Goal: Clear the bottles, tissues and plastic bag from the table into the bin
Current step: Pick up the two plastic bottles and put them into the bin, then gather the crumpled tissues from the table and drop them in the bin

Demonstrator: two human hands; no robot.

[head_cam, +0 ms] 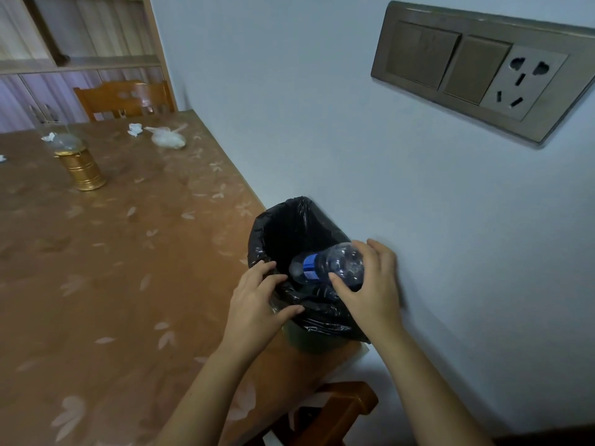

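Observation:
A green bin lined with a black bag stands on the table's right edge against the wall. My right hand grips a clear plastic bottle with a blue label, held on its side over the bin's mouth, cap end pointing into it. My left hand holds the bin's near rim, fingers curled over the black liner. At the far end of the table lie a crumpled clear plastic bag and white tissues, with another tissue further left.
The table carries a brown floral cover. A gold cylindrical container with a clear domed lid stands at left. Wooden chairs sit at the far end and near corner. A wall switch panel is at upper right.

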